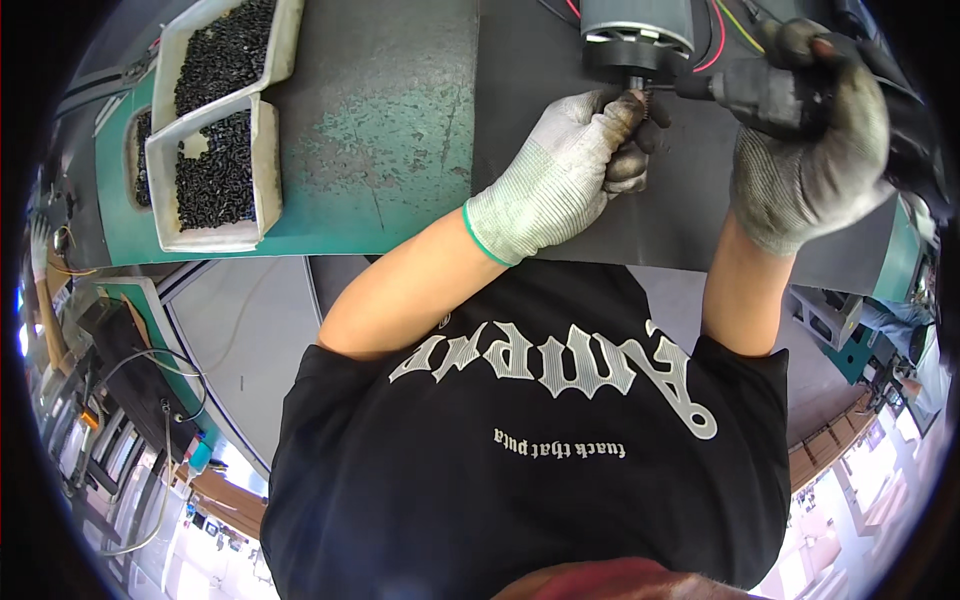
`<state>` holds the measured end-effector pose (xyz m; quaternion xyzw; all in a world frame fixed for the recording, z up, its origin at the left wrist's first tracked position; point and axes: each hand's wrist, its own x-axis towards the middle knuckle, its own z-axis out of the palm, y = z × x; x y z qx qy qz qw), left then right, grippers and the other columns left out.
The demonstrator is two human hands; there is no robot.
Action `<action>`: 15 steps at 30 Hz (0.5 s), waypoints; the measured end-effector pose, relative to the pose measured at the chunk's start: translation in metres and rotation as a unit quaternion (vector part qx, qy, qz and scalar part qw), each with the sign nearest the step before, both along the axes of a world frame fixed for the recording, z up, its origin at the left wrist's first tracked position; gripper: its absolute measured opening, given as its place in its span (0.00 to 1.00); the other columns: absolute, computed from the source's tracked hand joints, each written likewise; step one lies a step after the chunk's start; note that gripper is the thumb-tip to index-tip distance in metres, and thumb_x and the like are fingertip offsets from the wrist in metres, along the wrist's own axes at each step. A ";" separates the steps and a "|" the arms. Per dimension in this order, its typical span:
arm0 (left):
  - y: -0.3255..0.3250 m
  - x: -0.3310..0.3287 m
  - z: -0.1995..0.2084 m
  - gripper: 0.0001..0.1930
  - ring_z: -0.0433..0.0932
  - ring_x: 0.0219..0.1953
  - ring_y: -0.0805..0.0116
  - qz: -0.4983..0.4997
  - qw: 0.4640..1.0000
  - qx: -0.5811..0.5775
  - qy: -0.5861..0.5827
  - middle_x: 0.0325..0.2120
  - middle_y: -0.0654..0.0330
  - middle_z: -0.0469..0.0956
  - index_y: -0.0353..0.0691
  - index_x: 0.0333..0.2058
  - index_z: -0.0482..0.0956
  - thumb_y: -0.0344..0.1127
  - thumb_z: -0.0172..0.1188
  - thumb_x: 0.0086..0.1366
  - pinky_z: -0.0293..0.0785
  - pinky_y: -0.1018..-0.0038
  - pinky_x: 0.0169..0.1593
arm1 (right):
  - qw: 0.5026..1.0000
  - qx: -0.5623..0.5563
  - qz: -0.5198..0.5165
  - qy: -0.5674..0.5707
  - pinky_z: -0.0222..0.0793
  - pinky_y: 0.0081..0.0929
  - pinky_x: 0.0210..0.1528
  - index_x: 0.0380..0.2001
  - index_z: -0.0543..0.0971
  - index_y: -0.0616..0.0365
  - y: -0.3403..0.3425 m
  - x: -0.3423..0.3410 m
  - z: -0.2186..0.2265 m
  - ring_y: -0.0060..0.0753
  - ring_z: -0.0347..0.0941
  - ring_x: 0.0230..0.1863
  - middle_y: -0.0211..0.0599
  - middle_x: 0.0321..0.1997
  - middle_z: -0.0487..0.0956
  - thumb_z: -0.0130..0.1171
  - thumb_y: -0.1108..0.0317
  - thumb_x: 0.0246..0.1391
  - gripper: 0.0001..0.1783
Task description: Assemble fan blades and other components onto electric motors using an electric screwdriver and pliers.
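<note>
— Right, your left hand point(570, 170) was pinched up under the grey motor point(637, 35) at the far edge of the table point(400, 130), fingers point(625, 110) together on something tiny at the short shaft. A screw or small gear, was it?

— Too small to tell from the head view. You had it nipped between thumb and forefinger tips, though, right at the black collar of the motor.

— And your right hand point(810, 150)?

— Wrapped tight round the dark power driver point(770, 95), fingers clamped on its body, the tip laid sideways toward that same shaft.

— How did the motor look to handle?

— Heavy and rigid, I'd judge: metal can, smooth sides, likely slippery under knit gloves. You'd have done best to take it round the can, well off the red and yellow wires point(715, 40) at its side; those looked the fragile part.

— And the little piece?

— Light, hard, easy to drop. A fingertip pinch suited it. The two white bins point(265, 150) of small black screws point(215, 180) sat well apart to your left.
</note>
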<state>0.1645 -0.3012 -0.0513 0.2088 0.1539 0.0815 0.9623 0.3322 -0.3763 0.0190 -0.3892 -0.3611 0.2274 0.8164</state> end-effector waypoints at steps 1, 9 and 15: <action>0.002 0.000 0.000 0.16 0.53 0.16 0.83 0.002 1.000 -0.006 -0.010 0.28 0.64 0.72 0.33 0.40 0.73 0.44 0.52 0.70 0.57 0.81 0.25 | 0.992 0.069 0.074 0.076 0.69 0.40 0.53 0.43 0.75 0.73 0.007 0.001 -0.003 0.40 0.71 0.45 0.52 0.41 0.76 0.49 0.66 0.59 0.18; -0.006 0.006 0.032 0.12 0.65 0.16 0.80 0.004 0.971 0.171 0.166 0.18 0.65 0.70 0.34 0.31 0.73 0.39 0.55 0.68 0.62 0.79 0.21 | 0.930 -0.006 -0.365 -0.034 0.79 0.36 0.40 0.42 0.75 0.73 0.009 -0.027 0.021 0.35 0.78 0.32 0.49 0.37 0.79 0.51 0.66 0.60 0.17; -0.015 0.012 0.023 0.12 0.74 0.17 0.74 0.033 0.957 0.194 0.213 0.20 0.59 0.75 0.34 0.30 0.73 0.38 0.60 0.63 0.70 0.76 0.21 | 0.868 -0.053 -0.454 -0.192 0.77 0.31 0.20 0.41 0.72 0.67 -0.010 0.000 0.017 0.36 0.76 0.18 0.52 0.31 0.80 0.56 0.70 0.56 0.12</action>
